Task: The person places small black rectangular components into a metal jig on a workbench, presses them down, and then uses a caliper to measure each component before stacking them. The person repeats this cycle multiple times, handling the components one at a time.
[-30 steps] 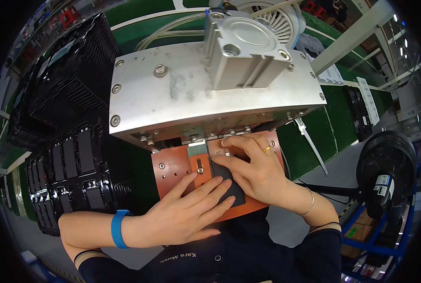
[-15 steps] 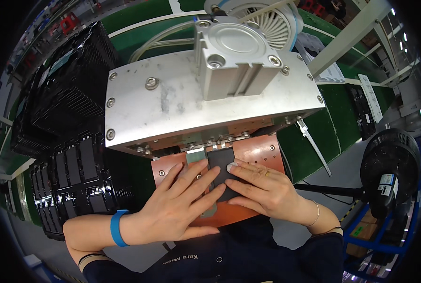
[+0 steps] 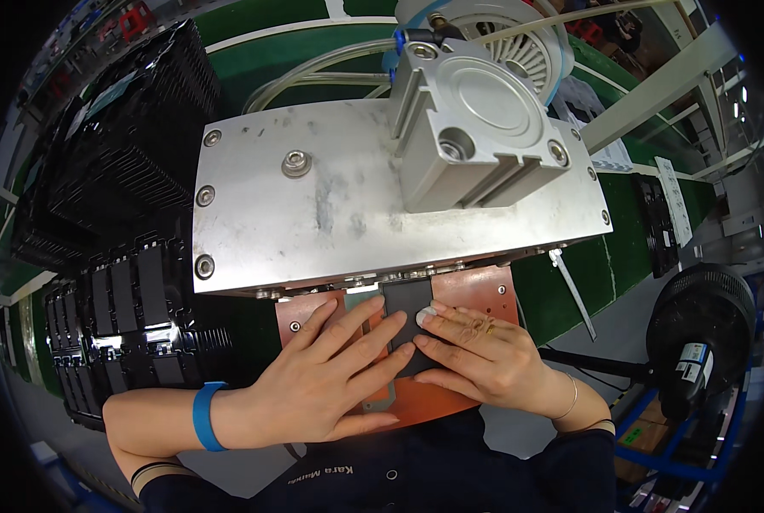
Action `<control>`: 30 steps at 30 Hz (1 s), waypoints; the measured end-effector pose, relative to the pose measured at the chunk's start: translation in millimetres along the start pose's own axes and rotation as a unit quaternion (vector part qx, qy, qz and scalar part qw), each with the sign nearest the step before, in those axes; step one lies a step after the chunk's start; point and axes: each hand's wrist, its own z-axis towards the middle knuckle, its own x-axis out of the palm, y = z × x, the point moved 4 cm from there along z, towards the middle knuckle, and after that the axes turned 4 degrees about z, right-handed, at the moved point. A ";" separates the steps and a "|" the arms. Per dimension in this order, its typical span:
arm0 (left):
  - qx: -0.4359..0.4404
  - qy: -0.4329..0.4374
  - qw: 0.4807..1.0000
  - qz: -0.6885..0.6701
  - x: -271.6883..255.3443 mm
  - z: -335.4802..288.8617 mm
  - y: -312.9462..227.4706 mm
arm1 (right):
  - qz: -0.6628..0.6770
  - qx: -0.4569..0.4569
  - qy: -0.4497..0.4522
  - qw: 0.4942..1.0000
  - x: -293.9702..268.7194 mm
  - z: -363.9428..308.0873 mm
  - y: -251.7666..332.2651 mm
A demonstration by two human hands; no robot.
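Observation:
A dark grey, flat rectangular piece [image 3: 409, 308] lies on a copper-coloured plate [image 3: 438, 402], its far end by the front of a metal press fixture [image 3: 339, 205]. My left hand [image 3: 318, 372] is spread open, palm down; its fingertips rest along the piece's left edge, and the palm covers part of the plate. From the right, my right hand [image 3: 489, 359] lays its stretched fingers on the piece's right side, a white cover on one fingertip. A pale green strip [image 3: 365, 299] shows beside the grey piece, partly under my left fingers.
A silver pneumatic cylinder [image 3: 485, 128] stands on the fixture, with clear hoses behind it. Stacks of black trays [image 3: 117, 162] fill the left; more black trays holding dark pieces [image 3: 134, 299] sit nearer. A black fan [image 3: 698, 333] stands at right, beside the green work surface [image 3: 553, 299].
The view has shifted, so the fixture appears lower and covers more of the plate's far side. Both hands keep nearly the same places on the grey piece.

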 end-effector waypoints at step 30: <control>-0.247 -0.217 0.744 -0.582 -31.6 -74.6 -18.0 | 0.530 0.212 -0.040 0.820 22.6 38.7 60.1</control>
